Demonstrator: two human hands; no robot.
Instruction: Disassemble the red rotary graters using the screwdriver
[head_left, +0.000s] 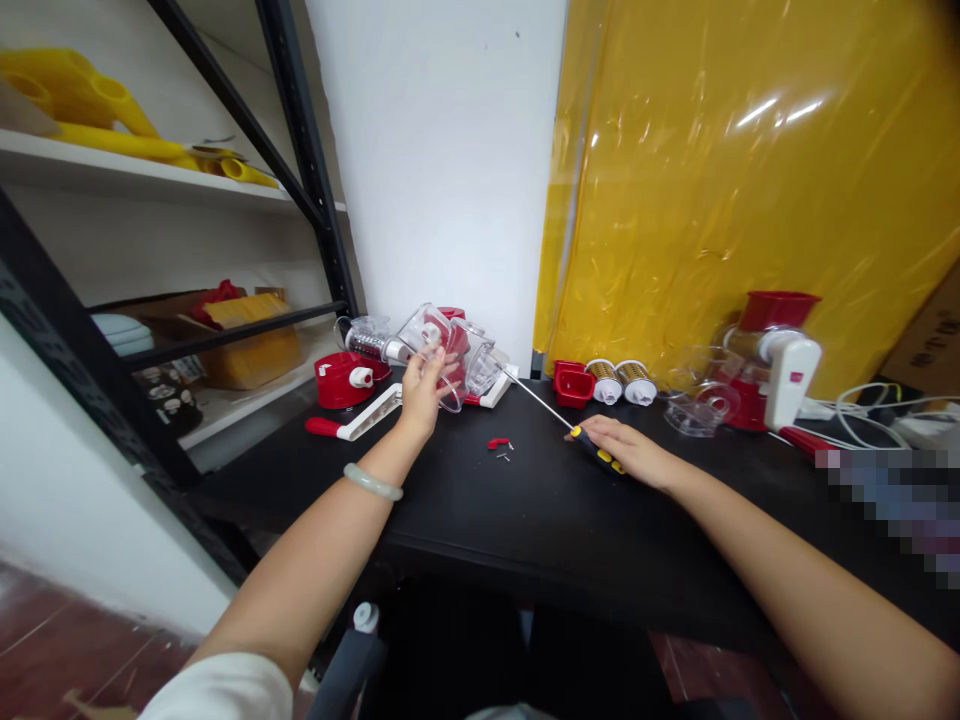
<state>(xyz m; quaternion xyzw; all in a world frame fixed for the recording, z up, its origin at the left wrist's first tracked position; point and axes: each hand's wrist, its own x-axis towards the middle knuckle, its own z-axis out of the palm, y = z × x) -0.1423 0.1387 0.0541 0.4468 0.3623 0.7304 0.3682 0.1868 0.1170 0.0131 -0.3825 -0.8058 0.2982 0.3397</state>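
My left hand (426,388) grips a clear plastic housing (420,325) of a rotary grater, its fingers pressed against the part. A long-shafted screwdriver (541,403) with a dark blue and yellow handle is in my right hand (626,448). Its shaft points up and left, toward another clear housing (481,365); whether the tip touches anything is unclear. Between my hands, a small red piece (497,443) and several tiny screws (503,457) lie on the black table (480,515). Left of my left hand are a red base (337,382) and a white crank with a red handle (322,427).
Near the yellow sheet (720,200) lie a red hopper (574,386) and grater drums (636,382). An assembled rotary grater (791,370) stands right, before white cables (862,415). A black-framed shelf (304,130) borders the left side; a chair armrest (351,670) is below.
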